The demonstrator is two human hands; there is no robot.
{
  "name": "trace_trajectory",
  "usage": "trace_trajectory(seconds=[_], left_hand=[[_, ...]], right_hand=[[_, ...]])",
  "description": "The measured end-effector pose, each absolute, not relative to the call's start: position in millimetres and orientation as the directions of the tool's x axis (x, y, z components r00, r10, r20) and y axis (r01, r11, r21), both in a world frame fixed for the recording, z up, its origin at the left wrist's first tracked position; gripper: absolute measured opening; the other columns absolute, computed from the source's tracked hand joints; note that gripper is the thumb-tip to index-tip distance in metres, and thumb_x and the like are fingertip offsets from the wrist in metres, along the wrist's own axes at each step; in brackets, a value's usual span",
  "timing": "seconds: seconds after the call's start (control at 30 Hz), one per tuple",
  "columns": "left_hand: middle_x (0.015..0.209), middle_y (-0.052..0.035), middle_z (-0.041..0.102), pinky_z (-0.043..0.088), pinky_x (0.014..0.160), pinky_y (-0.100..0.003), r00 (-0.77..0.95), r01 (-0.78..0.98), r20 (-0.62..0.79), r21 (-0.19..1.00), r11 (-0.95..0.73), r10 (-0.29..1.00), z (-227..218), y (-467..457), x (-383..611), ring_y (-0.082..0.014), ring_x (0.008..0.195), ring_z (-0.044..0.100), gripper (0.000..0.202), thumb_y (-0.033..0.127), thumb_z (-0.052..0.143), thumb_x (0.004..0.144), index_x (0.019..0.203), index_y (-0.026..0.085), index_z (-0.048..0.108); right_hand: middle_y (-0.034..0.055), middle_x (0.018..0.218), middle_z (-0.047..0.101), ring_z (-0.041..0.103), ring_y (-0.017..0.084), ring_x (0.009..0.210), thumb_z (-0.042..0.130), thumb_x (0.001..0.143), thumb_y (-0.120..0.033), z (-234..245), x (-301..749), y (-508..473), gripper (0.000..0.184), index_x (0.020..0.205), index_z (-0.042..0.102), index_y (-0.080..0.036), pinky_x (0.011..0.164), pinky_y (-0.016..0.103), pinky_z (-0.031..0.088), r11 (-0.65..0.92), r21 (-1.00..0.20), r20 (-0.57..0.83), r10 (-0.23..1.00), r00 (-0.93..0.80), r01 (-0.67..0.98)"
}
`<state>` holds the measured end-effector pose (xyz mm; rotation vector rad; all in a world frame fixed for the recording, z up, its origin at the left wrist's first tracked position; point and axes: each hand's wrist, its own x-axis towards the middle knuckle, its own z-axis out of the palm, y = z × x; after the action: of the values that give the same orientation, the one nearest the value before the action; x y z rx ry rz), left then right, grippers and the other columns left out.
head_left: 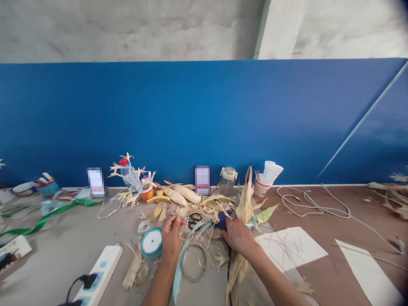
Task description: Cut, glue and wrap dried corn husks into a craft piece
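My left hand [172, 239] is closed in a pinch beside the roll of light-blue ribbon [152, 243]; what its fingertips hold, if anything, is too small to make out. My right hand [238, 234] is wrapped round a dark blue glue gun [223, 221], whose black cord [229, 272] runs down towards me. Black-handled scissors [195, 221] lie between the hands. Nearer me is a coil of wire [194, 263], with a loose pale-blue ribbon strip [178, 272] along its left. Dry corn husks [245, 199] stand just beyond my right hand.
Husk-covered cobs [183, 194], a phone [202, 180] and a clear jar [228, 180] line the blue partition [197, 114]. At left lie a power strip [100, 276] and green ribbon [47, 219]. Thin sticks lie on white paper [295, 246] at right, near a white cable [321, 208].
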<state>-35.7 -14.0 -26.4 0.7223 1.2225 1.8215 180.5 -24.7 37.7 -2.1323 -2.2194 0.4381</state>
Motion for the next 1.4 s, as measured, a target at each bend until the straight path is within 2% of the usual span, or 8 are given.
trace_trajectory(seconds=[0.13, 0.37, 0.6, 0.9, 1.0, 1.1, 1.23, 1.4], left_hand=[[0.064, 0.0000, 0.066, 0.048, 0.074, -0.032, -0.485, -0.341, 0.014, 0.918, -0.204, 0.874, -29.9, -12.7, -37.0, -0.0160, 0.065, 0.062, 0.037, 0.046, 0.078, 0.062, 0.081, 0.017, 0.064], [0.066, -0.0002, 0.067, 0.047, 0.074, -0.029, -0.472, -0.341, 0.026, 0.916, -0.210, 0.881, -33.3, -12.8, -36.8, -0.0148, 0.066, 0.061, 0.034, 0.044, 0.076, 0.065, 0.082, 0.017, 0.065], [0.065, -0.0004, 0.066, 0.048, 0.075, -0.030, -0.466, -0.342, 0.021, 0.918, -0.202, 0.884, -31.3, -13.6, -35.6, -0.0156, 0.067, 0.062, 0.034, 0.044, 0.077, 0.064, 0.081, 0.017, 0.066], [0.064, -0.0003, 0.066, 0.048, 0.074, -0.031, -0.473, -0.353, 0.022, 0.911, -0.213, 0.881, -34.6, -11.8, -36.5, -0.0152, 0.065, 0.062, 0.036, 0.045, 0.077, 0.063, 0.081, 0.016, 0.065], [0.064, -0.0009, 0.067, 0.048, 0.073, -0.031, -0.471, -0.330, 0.019, 0.923, -0.196, 0.882, -34.9, -12.0, -37.1, -0.0156, 0.065, 0.061, 0.037, 0.046, 0.076, 0.063, 0.081, 0.016, 0.065], [0.063, -0.0010, 0.066, 0.047, 0.072, -0.030, -0.474, -0.315, 0.015, 0.931, -0.186, 0.880, -32.4, -12.8, -36.5, -0.0156, 0.065, 0.061, 0.038, 0.048, 0.076, 0.062, 0.079, 0.016, 0.066], [0.062, -0.0011, 0.066, 0.048, 0.070, -0.031, -0.497, -0.329, -0.009, 0.927, -0.179, 0.867, -27.5, -13.6, -35.0, -0.0162, 0.063, 0.062, 0.040, 0.050, 0.078, 0.058, 0.077, 0.017, 0.065], [0.062, -0.0012, 0.067, 0.047, 0.070, -0.031, -0.501, -0.310, -0.006, 0.935, -0.173, 0.866, -26.7, -14.1, -36.5, -0.0164, 0.063, 0.061, 0.042, 0.051, 0.078, 0.057, 0.077, 0.017, 0.065]], right_hand=[[0.0237, 0.112, 0.064, 0.064, 0.034, 0.102, 0.058, 0.083, -0.030, 32.5, 174.5, -20.7, 0.036, 0.109, 0.062, -0.005, 0.082, 0.039, 0.049, -0.018, -0.227, -0.165, 0.986, -0.020, 0.974], [0.0248, 0.114, 0.061, 0.064, 0.033, 0.102, 0.043, 0.088, -0.056, 27.7, 175.7, -4.9, 0.058, 0.103, 0.067, -0.004, 0.084, 0.039, 0.048, -0.101, -0.294, -0.224, 0.974, 0.034, 0.951], [0.0213, 0.114, 0.062, 0.065, 0.033, 0.100, 0.070, 0.068, -0.040, 22.0, 180.3, -8.6, 0.051, 0.107, 0.065, -0.008, 0.083, 0.038, 0.049, -0.043, -0.266, -0.261, 0.965, -0.028, 0.963], [0.0194, 0.110, 0.061, 0.064, 0.027, 0.095, 0.057, 0.074, -0.025, 22.1, 180.3, -9.8, 0.037, 0.106, 0.062, -0.008, 0.082, 0.033, 0.047, -0.044, -0.369, -0.192, 0.981, -0.030, 0.929], [0.0130, 0.104, 0.064, 0.062, 0.024, 0.093, 0.056, 0.072, -0.028, 30.8, 184.9, -10.6, 0.035, 0.104, 0.062, -0.013, 0.082, 0.033, 0.046, -0.001, -0.671, -0.093, 0.992, -0.083, 0.742], [0.0062, 0.081, 0.064, 0.061, 0.022, 0.076, 0.052, 0.074, -0.045, 44.5, 187.9, -15.7, 0.049, 0.112, 0.058, -0.015, 0.067, 0.031, 0.046, -0.018, -0.964, -0.077, 0.974, -0.212, 0.265], [0.0022, 0.065, 0.056, 0.052, 0.017, 0.060, 0.055, 0.068, -0.063, 59.7, 180.6, -27.0, 0.065, 0.113, 0.056, -0.016, 0.055, 0.027, 0.037, -0.080, -0.985, -0.025, 0.944, -0.328, -0.155], [-0.0050, 0.059, 0.047, 0.041, 0.011, 0.052, 0.073, 0.057, -0.052, 51.4, 152.5, -35.8, 0.061, 0.106, 0.056, -0.019, 0.053, 0.024, 0.035, -0.123, -0.966, -0.013, 0.900, -0.436, -0.226]])
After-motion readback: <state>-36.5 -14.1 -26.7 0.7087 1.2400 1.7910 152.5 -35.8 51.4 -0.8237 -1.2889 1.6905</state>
